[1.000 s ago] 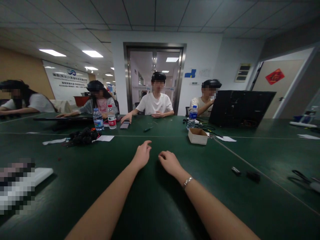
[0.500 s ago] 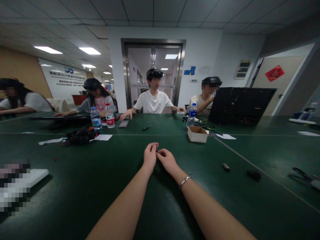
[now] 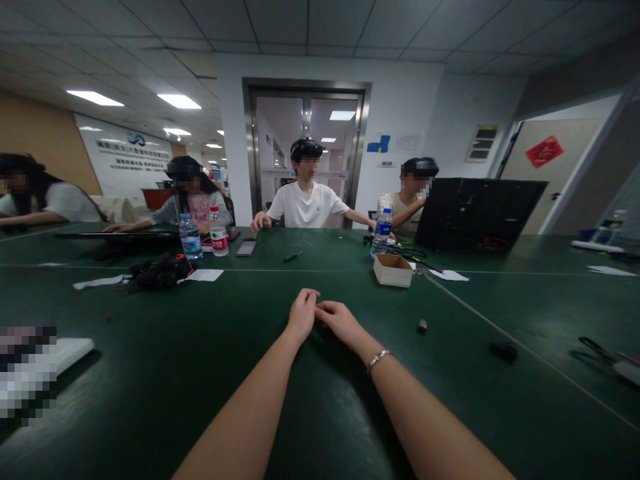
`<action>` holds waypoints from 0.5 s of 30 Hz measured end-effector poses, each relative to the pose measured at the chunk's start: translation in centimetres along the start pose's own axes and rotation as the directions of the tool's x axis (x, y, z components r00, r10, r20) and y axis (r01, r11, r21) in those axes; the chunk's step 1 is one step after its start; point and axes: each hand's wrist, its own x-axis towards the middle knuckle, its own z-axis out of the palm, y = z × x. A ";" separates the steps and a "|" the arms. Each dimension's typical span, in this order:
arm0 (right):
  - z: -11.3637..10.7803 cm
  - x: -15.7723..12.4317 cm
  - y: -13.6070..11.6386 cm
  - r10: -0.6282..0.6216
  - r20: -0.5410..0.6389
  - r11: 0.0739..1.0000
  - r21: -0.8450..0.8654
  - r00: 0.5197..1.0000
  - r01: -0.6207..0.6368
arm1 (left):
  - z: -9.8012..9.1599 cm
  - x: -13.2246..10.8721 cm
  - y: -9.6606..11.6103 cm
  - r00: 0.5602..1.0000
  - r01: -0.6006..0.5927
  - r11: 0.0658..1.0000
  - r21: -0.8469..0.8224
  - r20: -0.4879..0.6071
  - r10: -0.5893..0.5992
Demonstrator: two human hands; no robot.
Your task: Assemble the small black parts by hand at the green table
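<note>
My left hand (image 3: 303, 316) and my right hand (image 3: 337, 318) meet over the middle of the green table (image 3: 200, 373), their fingertips close together. Both are closed, with fingers curled inward. Whatever lies between them, if anything, is hidden by the fingers. On the right wrist sits a silver bracelet (image 3: 379, 361). To the right of my right hand a small dark cylinder (image 3: 423, 327) stands or lies on the tabletop; its kind is too small to tell.
Beyond my hands are an open cardboard box (image 3: 393, 273), a water bottle (image 3: 383, 233), a screwdriver-like tool (image 3: 293, 256) and a monitor (image 3: 480, 215). A dark cable bundle (image 3: 157, 272) lies left, a black object (image 3: 503, 350) right. Several people sit opposite.
The small dark cylinder has moved left, nearer my right hand. My hands stay together, nearly still. The person opposite has shifted both arms. The whole view has drifted slightly.
</note>
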 end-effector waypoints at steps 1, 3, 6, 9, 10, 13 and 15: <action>-0.5 -0.1 0.1 0.011 0.056 0.996 0.083 0.998 -0.016 | 0.0 0.0 0.0 1.000 -0.003 1.000 0.025 -0.026 0.004; -1.5 -0.1 0.4 0.066 0.050 0.949 0.305 0.997 -0.078 | -0.1 0.0 0.1 0.999 -0.016 0.998 0.062 -0.049 0.019; -4.0 0.1 1.5 0.241 -0.245 0.801 0.597 0.939 -0.049 | -0.2 -0.3 0.5 1.000 -0.016 0.996 0.089 -0.017 0.017; -7.2 0.1 2.8 0.370 -0.588 0.768 0.629 0.719 0.120 | -0.4 -0.8 1.0 0.999 -0.004 0.995 0.100 0.035 0.000; -8.2 0.0 3.1 0.388 -0.653 0.778 0.610 0.650 0.149 | -0.5 -1.0 1.2 0.999 -0.005 0.994 0.105 0.049 0.000; -10.5 -0.4 3.4 0.450 -0.729 0.787 0.597 0.516 0.157 | -0.6 -1.3 1.6 0.996 -0.003 0.993 0.116 0.088 -0.007; -11.3 -0.7 2.9 0.504 -0.738 0.794 0.600 0.450 0.095 | -0.7 -1.5 1.8 0.994 0.005 0.993 0.116 0.104 -0.017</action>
